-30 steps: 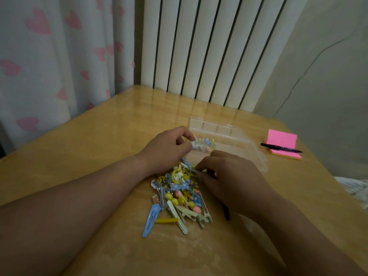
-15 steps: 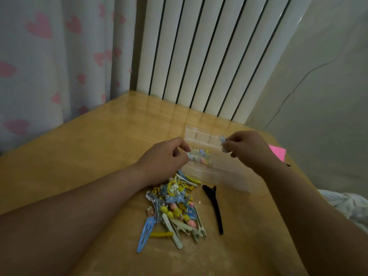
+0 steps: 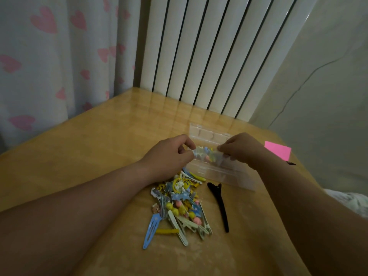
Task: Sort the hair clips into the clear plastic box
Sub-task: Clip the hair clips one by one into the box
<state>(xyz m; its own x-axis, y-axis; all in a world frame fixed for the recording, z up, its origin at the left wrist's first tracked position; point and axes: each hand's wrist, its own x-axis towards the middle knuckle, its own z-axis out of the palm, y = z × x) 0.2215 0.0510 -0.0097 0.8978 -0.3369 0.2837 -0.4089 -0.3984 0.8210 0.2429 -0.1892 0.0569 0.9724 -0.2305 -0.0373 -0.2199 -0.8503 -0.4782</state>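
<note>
On the glossy wooden table (image 3: 99, 146), nearest me, a flat blue metal snap clip (image 3: 151, 231) lies at the near-left edge of a loose heap of small colourful hair clips (image 3: 179, 204): yellow, pink, white and blue ones tangled together. Just right of the heap, apart from it, a long black velvety alligator clip (image 3: 219, 206) lies alone.

Beyond the heap, my left hand (image 3: 169, 156) and my right hand (image 3: 243, 150) face each other. The thumb and fingers of each are curled and pinched on opposite ends of a small crinkled clear packet (image 3: 208, 156), which seems to hold a few pastel clips, though it is blurred. I hold the packet above the clear plastic compartment box (image 3: 231, 177), which sits open on the table behind the heap.

Right of the box lies a bright pink pad of sticky notes (image 3: 277, 152). Past the table's far edge stand a white ribbed radiator (image 3: 209, 56) and, to the left, a pale curtain with pink hearts (image 3: 49, 56).
</note>
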